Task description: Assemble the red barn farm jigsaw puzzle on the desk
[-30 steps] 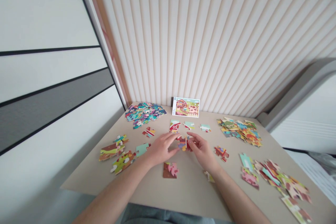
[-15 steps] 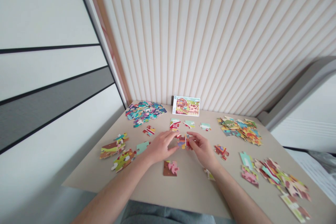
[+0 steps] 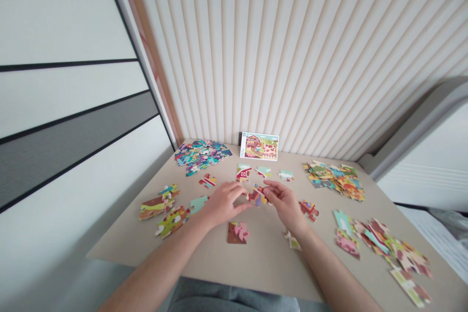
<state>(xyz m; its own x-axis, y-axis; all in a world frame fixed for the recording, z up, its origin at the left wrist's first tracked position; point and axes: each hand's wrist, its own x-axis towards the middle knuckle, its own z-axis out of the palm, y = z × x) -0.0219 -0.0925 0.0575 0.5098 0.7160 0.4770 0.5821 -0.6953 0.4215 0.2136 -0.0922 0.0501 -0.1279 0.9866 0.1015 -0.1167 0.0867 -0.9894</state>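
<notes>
A purple, orange and red puzzle piece point(image 3: 258, 197) is tilted at the middle of the table, pinched at its right edge by my right hand point(image 3: 285, 203). My left hand point(image 3: 224, 203) is at the piece's left side, thumb and forefinger apart; whether a fingertip touches it I cannot tell. Just behind the hands lie a red barn piece point(image 3: 243, 172), a green and white piece point(image 3: 263, 171) and a pale sky piece point(image 3: 286, 175). In front of them is a brown piece with a pink pig point(image 3: 238, 233). A red and blue piece point(image 3: 309, 210) lies right of my right hand.
A picture card of a farm point(image 3: 259, 146) leans upright against the ribbed wall point(image 3: 263, 48). Puzzle heaps lie around: a blue-purple one point(image 3: 203, 154) back left, a yellow-orange one point(image 3: 334, 179) back right, farm pieces point(image 3: 393, 248) front right, green pieces point(image 3: 172, 222) left.
The puzzle piece has turned and tilted between my hands, and my right hand has shifted slightly. My left hand stays nearly in place.
</notes>
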